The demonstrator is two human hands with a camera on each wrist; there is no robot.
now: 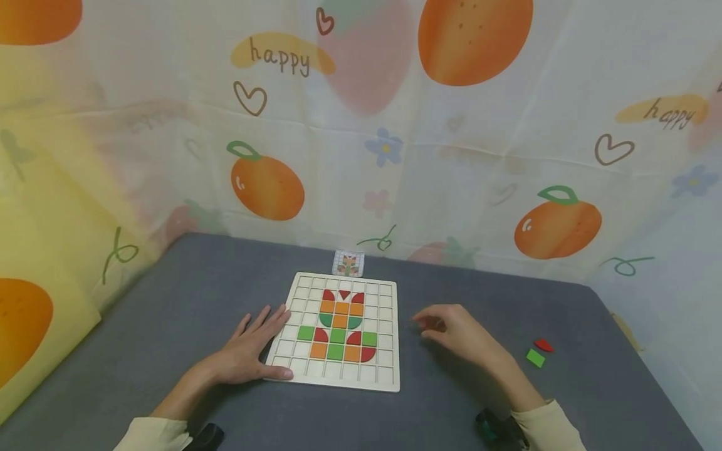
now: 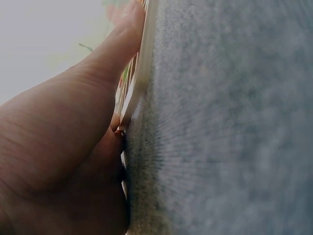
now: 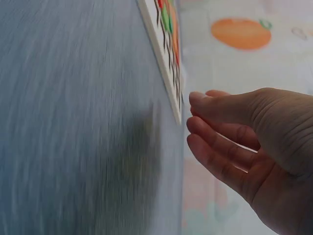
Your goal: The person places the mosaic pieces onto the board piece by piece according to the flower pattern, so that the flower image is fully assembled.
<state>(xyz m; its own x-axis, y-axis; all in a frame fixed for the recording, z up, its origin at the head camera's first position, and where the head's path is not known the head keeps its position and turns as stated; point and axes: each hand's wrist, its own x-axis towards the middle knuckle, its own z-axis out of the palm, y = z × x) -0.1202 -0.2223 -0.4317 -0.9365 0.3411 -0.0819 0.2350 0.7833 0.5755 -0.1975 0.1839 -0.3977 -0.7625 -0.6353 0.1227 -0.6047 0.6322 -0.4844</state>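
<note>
A white gridded board (image 1: 389,379) lies on the grey table, with red, orange and green tiles (image 1: 337,336) set in its squares in a flower-like pattern. My left hand (image 1: 242,356) rests on the board's left edge, fingers spread; in the left wrist view the thumb (image 2: 115,46) lies along the board's edge (image 2: 139,81). To the right of the board, apart from it, my right hand (image 1: 459,334) hovers above the table. Its fingers bend loosely toward the thumb in the right wrist view, and I see nothing between the fingertips (image 3: 198,98).
A red rounded piece (image 1: 544,345) and a light green square tile (image 1: 535,358) lie on the table right of my right hand. A small picture card (image 1: 348,264) is behind the board. A fruit-printed curtain (image 1: 389,181) hangs along the table's back edge.
</note>
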